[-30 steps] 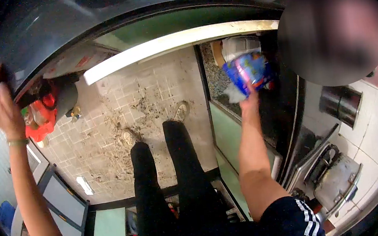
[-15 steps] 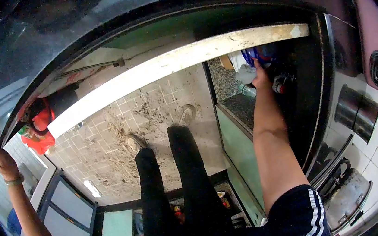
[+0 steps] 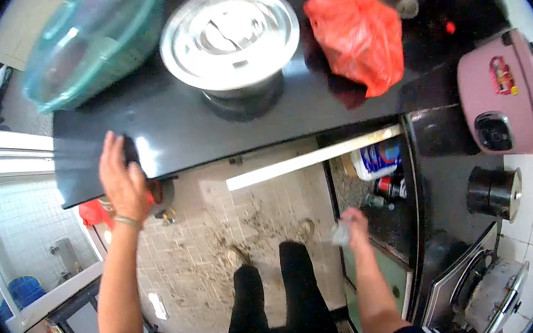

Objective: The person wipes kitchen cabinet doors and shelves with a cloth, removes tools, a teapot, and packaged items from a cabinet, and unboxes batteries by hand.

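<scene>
My left hand [image 3: 122,183] rests on the left front edge of the black countertop [image 3: 164,135], its fingers extended, with a dark patch beside them that may be a reflection. My right hand [image 3: 355,225] is closed on a small translucent item [image 3: 340,234], blurred, in front of the open cupboard. Inside the cupboard stand a white and blue container [image 3: 374,161], a dark bottle with a red label [image 3: 388,187] and a clear bottle [image 3: 378,202]. A pale cupboard door [image 3: 312,159] stands open above the floor.
On the counter are a teal basket [image 3: 98,47], a lidded steel pot [image 3: 230,36], a red plastic bag [image 3: 357,38] and a pink rice cooker [image 3: 505,96]. A stove with a pan [image 3: 495,298] is at lower right. The tiled floor [image 3: 192,260] is dirty.
My right hand has come out of the cupboard with the translucent item. The view has lifted, showing more of the countertop; my left hand still rests at its edge.
</scene>
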Demonstrator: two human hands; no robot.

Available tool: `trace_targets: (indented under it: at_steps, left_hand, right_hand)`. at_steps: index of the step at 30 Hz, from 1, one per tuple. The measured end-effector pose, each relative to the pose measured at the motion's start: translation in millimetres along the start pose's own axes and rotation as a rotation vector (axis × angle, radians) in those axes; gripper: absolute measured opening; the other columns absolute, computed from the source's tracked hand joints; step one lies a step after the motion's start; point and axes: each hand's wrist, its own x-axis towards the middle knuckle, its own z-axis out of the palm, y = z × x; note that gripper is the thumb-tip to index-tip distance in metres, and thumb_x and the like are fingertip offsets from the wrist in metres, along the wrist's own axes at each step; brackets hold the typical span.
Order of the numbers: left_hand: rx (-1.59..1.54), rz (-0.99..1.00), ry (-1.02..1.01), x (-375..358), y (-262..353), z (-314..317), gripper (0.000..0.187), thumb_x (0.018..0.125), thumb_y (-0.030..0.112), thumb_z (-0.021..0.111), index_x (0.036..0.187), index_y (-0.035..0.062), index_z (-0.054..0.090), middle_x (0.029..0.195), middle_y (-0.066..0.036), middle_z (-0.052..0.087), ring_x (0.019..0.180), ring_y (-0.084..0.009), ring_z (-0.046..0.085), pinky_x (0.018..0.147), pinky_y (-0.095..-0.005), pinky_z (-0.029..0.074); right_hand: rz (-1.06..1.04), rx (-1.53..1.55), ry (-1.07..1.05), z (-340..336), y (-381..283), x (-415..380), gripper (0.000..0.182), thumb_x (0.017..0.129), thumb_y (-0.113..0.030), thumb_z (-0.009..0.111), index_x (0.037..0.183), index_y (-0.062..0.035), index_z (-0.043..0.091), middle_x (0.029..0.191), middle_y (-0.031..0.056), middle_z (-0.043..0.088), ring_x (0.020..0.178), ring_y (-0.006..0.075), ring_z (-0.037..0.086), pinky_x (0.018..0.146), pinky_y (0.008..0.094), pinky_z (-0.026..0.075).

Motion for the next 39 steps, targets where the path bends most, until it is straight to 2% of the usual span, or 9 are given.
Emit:
trace_targets:
  at_steps: [1, 8, 12, 17, 20, 28, 32, 34, 39]
  left_hand:
    - [0.033, -0.025, -0.062, 4, 7, -7, 0.056, 0.072, 0.008, 0.047, 0.126, 0.0049, 0.032, 0.135, -0.013, 0.03, 0.125, -0.0305, 0.027, 0.102, -0.0428, 0.018]
    - [-0.054, -0.459, -0.142, 31, 15, -2, 0.048, 0.08, 0.025, 0.049, 0.123, 0.0055, 0.037, 0.128, -0.013, 0.035, 0.122, -0.0264, 0.03, 0.1, -0.0411, 0.019]
    - [0.071, -0.255, -0.035, 39, 27, 3, 0.047, 0.082, 0.025, 0.046, 0.121, 0.0013, 0.037, 0.129, -0.017, 0.034, 0.123, -0.0284, 0.028, 0.102, -0.0414, 0.019]
    - [0.048, -0.306, -0.072, 42, 28, -3, 0.045, 0.082, 0.023, 0.044, 0.119, -0.0016, 0.039, 0.129, -0.017, 0.034, 0.123, -0.0283, 0.028, 0.102, -0.0409, 0.019]
    - [0.048, -0.31, -0.074, 43, 29, -4, 0.045, 0.081, 0.022, 0.045, 0.119, -0.0018, 0.04, 0.128, -0.017, 0.035, 0.123, -0.0286, 0.028, 0.102, -0.0409, 0.019]
    - [0.039, -0.305, -0.062, 45, 28, -5, 0.046, 0.078, 0.021, 0.048, 0.118, -0.0017, 0.04, 0.128, -0.018, 0.036, 0.122, -0.0297, 0.03, 0.101, -0.0422, 0.021]
    - [0.026, -0.316, -0.066, 47, 29, -9, 0.046, 0.077, 0.02, 0.049, 0.117, -0.0018, 0.041, 0.127, -0.018, 0.037, 0.121, -0.03, 0.031, 0.101, -0.0422, 0.022]
    - [0.02, -0.331, -0.073, 47, 29, -8, 0.045, 0.078, 0.02, 0.048, 0.116, -0.0016, 0.042, 0.127, -0.018, 0.037, 0.121, -0.0303, 0.031, 0.101, -0.0424, 0.022]
    - [0.024, -0.298, -0.038, 45, 28, -6, 0.044, 0.078, 0.02, 0.048, 0.116, -0.0013, 0.042, 0.127, -0.018, 0.037, 0.122, -0.0297, 0.03, 0.1, -0.0422, 0.023]
  right_hand:
    - [-0.237, -0.273, -0.131, -7, 25, -10, 0.033, 0.073, 0.01, 0.048, 0.103, -0.0032, 0.055, 0.09, 0.0074, 0.06, 0.079, 0.016, 0.055, 0.071, 0.03, 0.046]
    - [-0.232, -0.236, -0.263, 55, -93, -164, 0.017, 0.082, -0.008, 0.052, 0.096, -0.0011, 0.059, 0.073, 0.0047, 0.059, 0.067, 0.0104, 0.054, 0.061, 0.0231, 0.044]
    - [-0.721, -0.357, -0.128, 61, -186, -162, 0.018, 0.084, -0.014, 0.051, 0.092, -0.0008, 0.06, 0.069, 0.0031, 0.057, 0.064, 0.0098, 0.052, 0.061, 0.0236, 0.041]
    - [-1.175, -0.373, 0.065, 110, -333, -141, 0.027, 0.081, -0.01, 0.052, 0.106, 0.0017, 0.054, 0.099, 0.0087, 0.057, 0.091, 0.0164, 0.052, 0.083, 0.0276, 0.04]
    - [-1.32, -0.781, 0.298, 150, -392, -103, 0.044, 0.078, -0.028, 0.057, 0.117, -0.0099, 0.049, 0.11, 0.0161, 0.048, 0.102, 0.0296, 0.049, 0.086, 0.0338, 0.04]
    - [-0.952, -1.33, 0.503, 213, -407, -74, 0.057, 0.068, -0.039, 0.066, 0.117, -0.0163, 0.046, 0.116, 0.0163, 0.043, 0.103, 0.0351, 0.045, 0.082, 0.0398, 0.043]
    - [-1.19, -1.171, 0.517, 185, -394, -25, 0.033, 0.072, -0.019, 0.065, 0.101, -0.0103, 0.052, 0.103, 0.0109, 0.053, 0.096, 0.0248, 0.05, 0.078, 0.0352, 0.044]
    - [-1.044, -0.173, -0.127, 168, -389, -13, 0.023, 0.075, -0.004, 0.059, 0.097, -0.006, 0.054, 0.092, 0.0057, 0.057, 0.085, 0.0149, 0.052, 0.075, 0.0277, 0.043]
    - [-0.981, 0.059, -0.112, 100, -337, -97, 0.018, 0.073, 0.002, 0.056, 0.091, -0.0011, 0.052, 0.087, 0.0027, 0.055, 0.079, 0.0105, 0.051, 0.075, 0.024, 0.041]
